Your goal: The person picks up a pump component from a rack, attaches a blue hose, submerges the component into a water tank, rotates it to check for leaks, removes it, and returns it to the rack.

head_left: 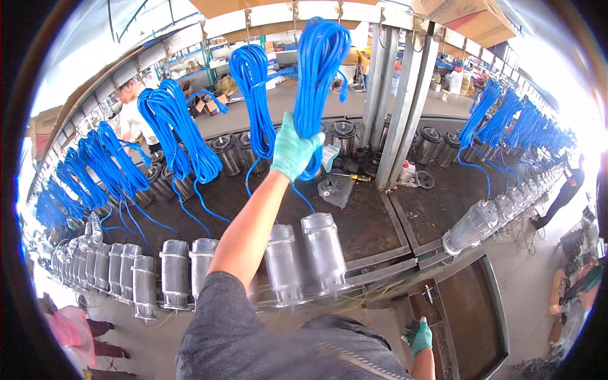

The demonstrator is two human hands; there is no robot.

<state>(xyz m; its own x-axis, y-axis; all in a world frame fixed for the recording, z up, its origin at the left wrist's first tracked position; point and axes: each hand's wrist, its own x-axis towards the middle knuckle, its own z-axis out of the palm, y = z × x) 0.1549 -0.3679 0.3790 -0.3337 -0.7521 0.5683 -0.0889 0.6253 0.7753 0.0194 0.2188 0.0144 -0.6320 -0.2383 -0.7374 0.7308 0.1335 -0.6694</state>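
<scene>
My left hand (295, 148), in a light green glove, reaches up over the bench and is closed round the lower part of a coil of blue cable (322, 69). The coil's top reaches the overhead rail, but whether it hangs there I cannot tell. Just left of it hangs another blue cable coil (251, 88). Low at my right side is my right hand (419, 337), gloved too, with thumb and fingers apart and nothing seen in it. Silver metal cylinders (324, 250) stand along the bench's near edge, below my left forearm.
More blue coils hang left (180, 130) and right (484, 114). A steel post (405, 107) rises from the dark bench (354, 225). Dark round motor parts (344, 133) line its far side. A metal trough (478, 316) lies at lower right. Other people stand left (136, 117) and right (567, 190).
</scene>
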